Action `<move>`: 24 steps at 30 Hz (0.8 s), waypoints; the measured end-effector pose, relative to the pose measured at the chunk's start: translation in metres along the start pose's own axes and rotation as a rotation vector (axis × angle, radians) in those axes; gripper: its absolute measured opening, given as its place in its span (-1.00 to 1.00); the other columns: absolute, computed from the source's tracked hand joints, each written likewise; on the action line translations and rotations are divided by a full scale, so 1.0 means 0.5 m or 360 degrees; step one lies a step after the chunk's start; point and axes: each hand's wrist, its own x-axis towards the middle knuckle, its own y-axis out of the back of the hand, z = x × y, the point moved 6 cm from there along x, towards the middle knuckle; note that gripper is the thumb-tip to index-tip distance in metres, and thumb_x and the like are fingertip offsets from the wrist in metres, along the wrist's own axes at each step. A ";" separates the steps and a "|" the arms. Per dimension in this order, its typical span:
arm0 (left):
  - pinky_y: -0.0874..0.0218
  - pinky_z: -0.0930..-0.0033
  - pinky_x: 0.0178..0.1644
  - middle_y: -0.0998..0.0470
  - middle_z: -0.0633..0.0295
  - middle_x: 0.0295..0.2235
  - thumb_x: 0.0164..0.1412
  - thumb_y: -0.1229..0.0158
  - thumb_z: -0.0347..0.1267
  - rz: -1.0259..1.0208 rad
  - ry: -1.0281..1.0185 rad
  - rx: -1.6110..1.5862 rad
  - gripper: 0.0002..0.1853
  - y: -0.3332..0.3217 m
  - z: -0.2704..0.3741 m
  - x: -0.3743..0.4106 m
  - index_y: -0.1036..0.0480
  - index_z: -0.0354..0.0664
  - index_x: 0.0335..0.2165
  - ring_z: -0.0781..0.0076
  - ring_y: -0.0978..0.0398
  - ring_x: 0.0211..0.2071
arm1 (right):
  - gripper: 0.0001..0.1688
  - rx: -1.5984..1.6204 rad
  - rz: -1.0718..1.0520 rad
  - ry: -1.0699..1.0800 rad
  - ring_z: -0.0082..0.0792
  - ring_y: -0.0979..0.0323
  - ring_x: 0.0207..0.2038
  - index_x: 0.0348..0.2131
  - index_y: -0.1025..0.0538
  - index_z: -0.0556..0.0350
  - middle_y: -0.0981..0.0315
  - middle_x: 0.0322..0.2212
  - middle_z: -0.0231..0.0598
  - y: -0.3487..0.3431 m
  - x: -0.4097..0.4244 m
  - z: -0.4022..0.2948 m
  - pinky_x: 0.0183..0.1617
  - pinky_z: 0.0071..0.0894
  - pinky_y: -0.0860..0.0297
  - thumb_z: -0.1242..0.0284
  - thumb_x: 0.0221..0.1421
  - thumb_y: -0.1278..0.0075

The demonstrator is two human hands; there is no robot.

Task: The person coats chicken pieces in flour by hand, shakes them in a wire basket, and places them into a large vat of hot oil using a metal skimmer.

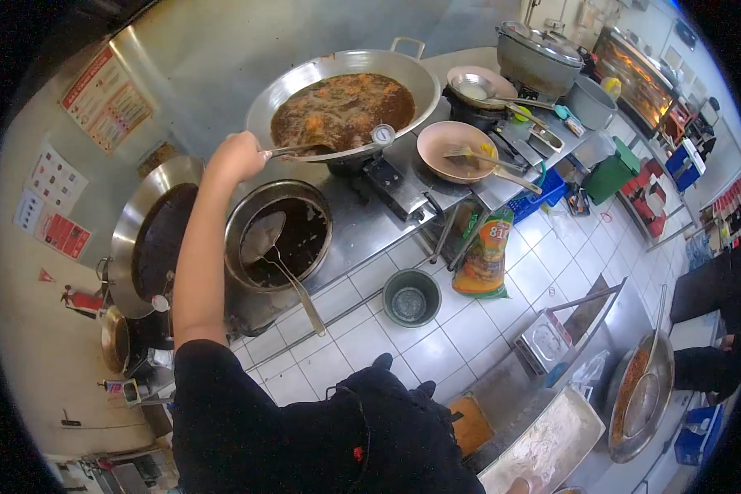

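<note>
My left hand (238,157) reaches out to a large wok (346,62) and grips the handle of a metal cooking utensil (293,149). The utensil's far end dips into dark, bubbling oil (370,105), where orange-brown pieces of food (315,122) float. A dial thermometer (383,134) sits at the wok's near rim. Below my left hand, a wire-mesh skimmer (299,290) rests across a round metal pot (324,216) of dark liquid. At the bottom edge, a small part of my right hand (520,486) shows by a tray of white powder (586,410); its fingers are mostly cut off.
A second wok (126,247) of dark oil stands left of my forearm. Pans (429,136) and a lidded pot (512,58) crowd the right counter. On the tiled floor stand a grey bucket (410,278) and a filled bag (481,259). Another person (704,370) is at far right.
</note>
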 end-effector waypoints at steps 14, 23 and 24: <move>-0.38 -0.03 -0.03 -0.59 -0.15 -0.16 0.21 -0.20 -0.20 0.0195 0.0154 0.0031 -0.66 -0.159 0.030 0.238 -0.57 -0.29 -0.23 -0.13 -0.55 -0.10 | -0.59 0.0011 -0.0015 -0.0040 -0.08 -0.53 -0.15 -0.12 -0.58 0.00 -0.57 -0.18 -0.14 -0.019 -0.036 0.021 -0.05 0.09 -0.42 0.16 0.18 0.04; -0.40 -0.04 -0.13 -0.62 -0.05 -0.24 0.17 -0.25 -0.22 0.0423 -0.0124 0.0339 -0.72 -0.099 0.051 0.239 -0.58 -0.21 -0.27 -0.09 -0.57 -0.16 | -0.60 0.0004 -0.0010 -0.0046 -0.09 -0.53 -0.16 -0.13 -0.59 0.00 -0.57 -0.18 -0.15 -0.016 -0.021 0.021 -0.04 0.08 -0.43 0.17 0.18 0.03; -0.40 -0.04 -0.14 -0.62 -0.05 -0.24 0.16 -0.25 -0.22 0.0453 -0.0160 0.0377 -0.72 -0.082 0.051 0.228 -0.58 -0.20 -0.27 -0.09 -0.57 -0.16 | -0.60 0.0000 -0.0018 -0.0043 -0.09 -0.53 -0.16 -0.14 -0.59 0.00 -0.57 -0.19 -0.15 -0.016 -0.021 0.020 -0.04 0.08 -0.43 0.17 0.18 0.02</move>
